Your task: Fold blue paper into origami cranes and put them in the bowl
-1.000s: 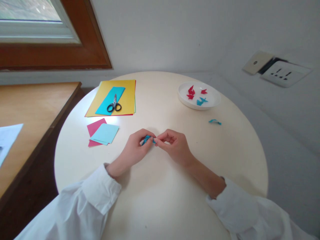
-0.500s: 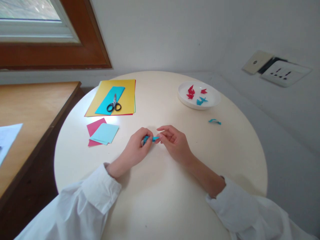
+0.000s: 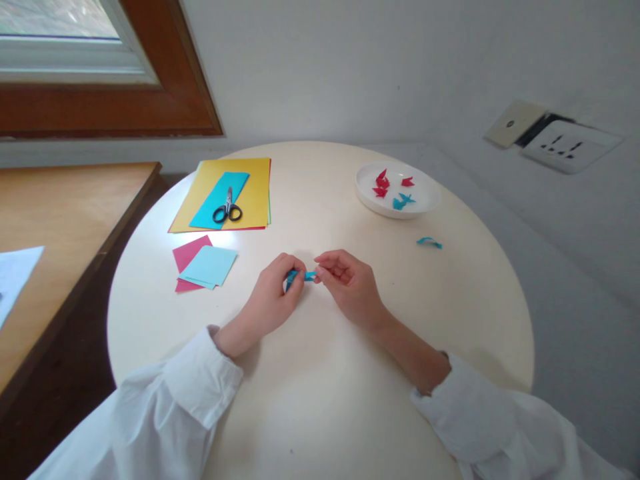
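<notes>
- At a round white surface [image 3: 320, 400] below a pale wall [image 3: 320, 73], the left hand [image 3: 273, 287] clamps blue folded paper [image 3: 309, 276] between thumb and fingers; the right hand's [image 3: 350, 287] fingertips meet its right end, their grip too small to tell.
- Far right, a white dish [image 3: 425, 200] holds red figures [image 3: 383, 181] and blue figures [image 3: 403, 201]; a blue strip [image 3: 430, 242] lies nearer.
- Far left, black-handled scissors [image 3: 229, 208] rest on stacked paper [image 3: 257, 193].
- Beyond, a brown window frame [image 3: 195, 67] and wall socket [image 3: 563, 147].
</notes>
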`<state>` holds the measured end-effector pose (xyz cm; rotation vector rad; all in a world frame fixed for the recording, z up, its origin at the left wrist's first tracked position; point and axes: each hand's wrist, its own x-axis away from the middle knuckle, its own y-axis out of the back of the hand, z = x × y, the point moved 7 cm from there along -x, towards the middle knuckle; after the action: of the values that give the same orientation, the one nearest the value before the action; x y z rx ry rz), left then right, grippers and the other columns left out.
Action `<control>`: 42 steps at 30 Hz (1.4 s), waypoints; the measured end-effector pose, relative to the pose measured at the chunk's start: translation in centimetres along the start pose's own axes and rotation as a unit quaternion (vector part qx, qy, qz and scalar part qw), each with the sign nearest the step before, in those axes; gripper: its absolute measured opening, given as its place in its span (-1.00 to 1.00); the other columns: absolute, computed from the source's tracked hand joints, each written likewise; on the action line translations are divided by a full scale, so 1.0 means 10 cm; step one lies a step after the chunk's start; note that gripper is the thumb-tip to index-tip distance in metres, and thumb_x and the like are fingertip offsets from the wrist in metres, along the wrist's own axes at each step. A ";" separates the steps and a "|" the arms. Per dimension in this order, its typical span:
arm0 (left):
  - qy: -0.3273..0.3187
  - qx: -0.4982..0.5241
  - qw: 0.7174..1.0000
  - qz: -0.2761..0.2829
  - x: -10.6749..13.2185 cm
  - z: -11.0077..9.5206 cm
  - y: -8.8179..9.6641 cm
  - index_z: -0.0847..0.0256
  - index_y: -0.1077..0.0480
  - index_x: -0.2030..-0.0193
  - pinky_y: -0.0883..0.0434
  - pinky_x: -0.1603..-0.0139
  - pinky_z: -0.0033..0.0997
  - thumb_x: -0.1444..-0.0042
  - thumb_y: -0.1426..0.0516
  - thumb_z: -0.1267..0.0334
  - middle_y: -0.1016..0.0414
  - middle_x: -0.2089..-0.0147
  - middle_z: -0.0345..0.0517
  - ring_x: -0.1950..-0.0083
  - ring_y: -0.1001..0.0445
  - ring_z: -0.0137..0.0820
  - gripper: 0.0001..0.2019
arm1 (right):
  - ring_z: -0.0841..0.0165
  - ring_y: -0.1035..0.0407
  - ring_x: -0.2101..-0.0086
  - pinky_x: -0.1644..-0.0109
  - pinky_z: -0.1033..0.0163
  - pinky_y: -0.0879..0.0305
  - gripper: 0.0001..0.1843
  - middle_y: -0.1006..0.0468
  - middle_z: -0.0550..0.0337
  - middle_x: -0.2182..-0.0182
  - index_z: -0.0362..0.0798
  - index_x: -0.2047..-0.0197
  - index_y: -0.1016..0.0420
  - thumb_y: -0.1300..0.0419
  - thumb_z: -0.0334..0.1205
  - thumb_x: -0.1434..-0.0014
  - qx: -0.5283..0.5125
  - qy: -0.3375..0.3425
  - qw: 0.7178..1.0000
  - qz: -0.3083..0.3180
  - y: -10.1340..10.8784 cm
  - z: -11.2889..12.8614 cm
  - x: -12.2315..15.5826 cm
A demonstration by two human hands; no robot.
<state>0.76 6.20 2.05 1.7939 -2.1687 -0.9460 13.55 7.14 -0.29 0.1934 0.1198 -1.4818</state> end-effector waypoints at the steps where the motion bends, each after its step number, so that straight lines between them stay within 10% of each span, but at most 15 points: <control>1: -0.003 -0.001 1.000 -0.006 0.00 0.00 0.01 0.18 -0.26 0.39 -0.24 0.38 -0.42 -0.09 0.02 0.39 -0.34 0.41 -0.17 0.39 -0.30 -0.42 -0.90 | 0.42 -0.44 0.45 0.28 0.25 -0.41 -0.85 -0.50 0.22 0.45 -0.04 0.32 -0.40 -0.20 -0.16 -0.04 0.003 0.002 1.000 -0.003 0.01 0.00 0.00; 16: -0.029 -0.014 0.999 -0.014 0.02 -0.06 0.02 0.19 -0.24 0.37 -0.26 0.33 -0.40 -0.12 0.03 0.42 -0.32 0.37 -0.15 0.32 -0.32 -0.39 -0.90 | 0.48 -0.18 0.56 0.47 0.33 -0.11 -0.75 -0.33 0.31 0.62 -0.04 0.54 -0.29 -0.11 -0.11 -0.09 0.125 0.011 0.992 0.027 -0.05 0.06 0.01; 42: -0.113 -0.068 0.989 -0.072 0.05 -0.09 0.05 0.20 -0.23 0.32 -0.31 0.26 -0.43 -0.18 0.06 0.43 -0.28 0.30 -0.13 0.28 -0.30 -0.42 -0.88 | 0.44 -0.36 0.53 0.42 0.33 -0.31 -0.80 -0.47 0.23 0.58 -0.07 0.49 -0.41 -0.16 -0.12 -0.02 0.037 -0.008 0.998 -0.058 0.04 0.03 0.00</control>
<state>0.65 5.47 2.92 1.8769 -2.0600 -1.3572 13.91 7.13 0.07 0.2380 0.0645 -1.6052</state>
